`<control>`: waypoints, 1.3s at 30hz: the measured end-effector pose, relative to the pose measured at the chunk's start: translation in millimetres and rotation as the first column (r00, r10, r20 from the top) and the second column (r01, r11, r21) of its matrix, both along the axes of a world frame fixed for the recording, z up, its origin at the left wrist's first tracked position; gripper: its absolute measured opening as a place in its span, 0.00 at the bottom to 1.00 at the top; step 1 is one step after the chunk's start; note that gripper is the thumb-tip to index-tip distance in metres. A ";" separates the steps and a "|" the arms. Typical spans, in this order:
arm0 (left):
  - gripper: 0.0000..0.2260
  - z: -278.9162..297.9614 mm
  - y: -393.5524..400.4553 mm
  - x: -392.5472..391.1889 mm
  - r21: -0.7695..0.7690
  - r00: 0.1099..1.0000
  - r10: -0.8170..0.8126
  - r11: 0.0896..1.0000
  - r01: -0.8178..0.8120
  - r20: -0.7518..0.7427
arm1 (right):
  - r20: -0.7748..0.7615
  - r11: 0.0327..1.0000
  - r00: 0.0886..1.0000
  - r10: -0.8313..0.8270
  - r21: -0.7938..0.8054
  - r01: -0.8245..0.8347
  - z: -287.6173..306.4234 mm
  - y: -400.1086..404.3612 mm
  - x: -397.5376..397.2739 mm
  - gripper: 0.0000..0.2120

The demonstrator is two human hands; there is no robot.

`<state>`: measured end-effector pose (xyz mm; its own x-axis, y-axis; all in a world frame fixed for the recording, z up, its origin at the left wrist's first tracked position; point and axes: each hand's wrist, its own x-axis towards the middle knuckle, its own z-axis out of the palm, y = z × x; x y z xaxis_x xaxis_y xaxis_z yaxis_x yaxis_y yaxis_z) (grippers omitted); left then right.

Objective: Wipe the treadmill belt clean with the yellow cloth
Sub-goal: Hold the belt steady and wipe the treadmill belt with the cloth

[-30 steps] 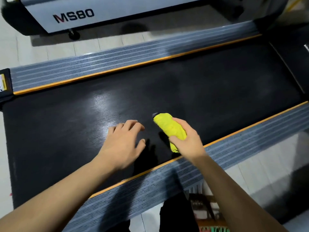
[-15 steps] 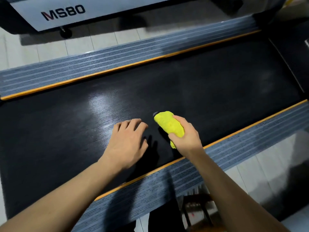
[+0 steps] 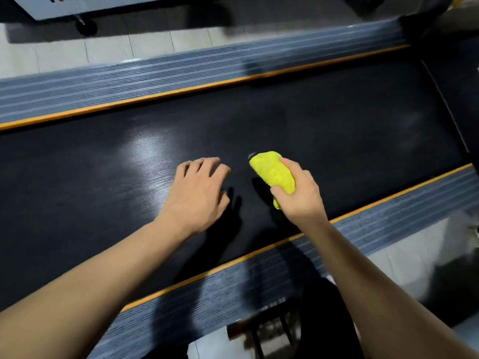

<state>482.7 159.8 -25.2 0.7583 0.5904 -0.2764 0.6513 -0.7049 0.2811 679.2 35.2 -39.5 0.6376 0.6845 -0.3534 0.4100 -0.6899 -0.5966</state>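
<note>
The black treadmill belt (image 3: 324, 130) runs across the middle of the view, with a pale sheen of reflected light left of centre. My right hand (image 3: 302, 196) grips a folded yellow cloth (image 3: 272, 171), whose free end points up and left over the belt. My left hand (image 3: 199, 190) rests on the belt just left of the cloth, fingers spread and holding nothing. Both forearms reach in from the bottom edge.
Grey ribbed side rails with orange trim border the belt, the far rail (image 3: 181, 73) and the near rail (image 3: 388, 218). Beyond lies tiled floor (image 3: 145, 46) and a second machine's white base (image 3: 103, 6) on a wheel. A dark stool (image 3: 269, 330) stands below the near rail.
The view has shifted, so the far machine sits higher in frame. Both hands keep nearly the same spot on the belt; the cloth stays gripped in my right hand.
</note>
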 end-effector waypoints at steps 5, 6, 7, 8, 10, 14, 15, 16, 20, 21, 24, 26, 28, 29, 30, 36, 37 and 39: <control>0.24 -53.8 -2.9 62.4 0.046 1.000 0.015 0.999 -0.015 0.016 | -0.004 1.000 1.000 -0.008 0.030 0.008 -57.3 11.8 71.4 0.31; 0.24 -66.7 -4.3 77.1 0.057 1.000 0.014 0.998 -0.015 0.018 | -0.001 0.999 1.000 -0.016 0.039 0.016 -69.9 13.0 87.3 0.31; 0.24 -80.5 -6.2 92.1 0.068 1.000 0.013 0.998 -0.014 0.016 | 0.006 0.998 1.000 -0.026 0.052 0.026 -81.8 13.6 103.4 0.31; 0.23 -94.3 -8.7 106.9 0.081 1.000 0.012 0.997 -0.013 0.013 | 0.018 0.997 0.999 -0.035 0.065 0.034 -92.4 13.4 119.2 0.31; 0.23 -120.8 -14.6 139.3 0.100 1.000 -0.002 0.995 0.000 0.016 | 0.039 0.995 0.998 -0.052 0.087 0.049 -111.5 10.2 153.5 0.31; 0.24 -163.1 -35.7 217.0 0.116 0.998 -0.050 0.992 0.045 0.040 | 0.064 0.987 0.993 -0.102 0.131 0.093 -139.8 -10.5 227.9 0.30; 0.25 -172.1 -41.7 238.5 0.123 0.997 -0.062 0.991 0.056 0.048 | 0.076 0.985 0.991 -0.111 0.142 0.099 -146.2 -15.9 246.7 0.30; 0.25 -180.6 -48.2 260.5 0.126 0.995 -0.077 0.990 0.069 0.057 | 0.097 0.983 0.988 -0.120 0.153 0.105 -151.5 -21.8 265.9 0.31; 0.27 -207.9 -73.6 338.8 0.136 0.989 -0.097 0.987 0.081 0.112 | 0.192 0.966 0.965 -0.177 0.223 0.133 -160.3 -40.5 340.3 0.31; 0.27 -213.1 -79.8 357.0 0.147 0.987 -0.103 0.986 0.084 0.126 | 0.217 0.959 0.956 -0.197 0.244 0.142 -159.2 -45.2 358.9 0.31; 0.27 -227.3 -85.8 414.1 0.193 0.977 -0.146 0.975 0.115 0.157 | 0.263 0.941 0.934 -0.244 0.298 0.162 -155.8 -56.8 412.4 0.30; 0.27 -236.9 -80.5 459.1 0.212 0.973 -0.161 0.969 0.124 0.167 | 0.279 0.936 0.924 -0.263 0.305 0.175 -157.3 -64.7 446.9 0.30; 0.28 -245.6 -70.1 507.6 0.234 0.971 -0.158 0.965 0.114 0.179 | 0.300 0.935 0.915 -0.270 0.309 0.175 -161.7 -70.3 480.6 0.30; 0.28 -248.5 -62.2 531.4 0.248 0.971 -0.159 0.962 0.112 0.178 | 0.304 0.932 0.913 -0.272 0.318 0.171 -164.2 -71.4 497.2 0.30; 0.29 -250.3 -52.6 554.1 0.265 0.972 -0.159 0.958 0.110 0.173 | 0.310 0.930 0.911 -0.272 0.329 0.165 -166.7 -71.4 514.4 0.30; 0.31 -269.9 -4.4 612.9 0.282 0.989 -0.014 0.959 -0.029 0.148 | 0.387 0.897 0.868 -0.311 0.421 0.133 -181.0 -47.0 614.0 0.32; 0.30 -273.4 -4.1 612.0 0.292 0.989 -0.003 0.956 -0.040 0.146 | 0.385 0.888 0.863 -0.328 0.437 0.143 -183.8 -41.5 627.2 0.32; 0.30 -274.8 -5.7 613.2 0.293 0.991 0.005 0.955 -0.044 0.133 | 0.396 0.897 0.853 -0.340 0.409 0.167 -192.2 -33.9 647.6 0.33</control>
<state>1095.9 154.1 -300.0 0.7602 0.6496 0.0126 0.6413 -0.7532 0.1463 1326.8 1.3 -231.7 0.8331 0.4974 0.2420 0.5292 -0.5895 -0.6102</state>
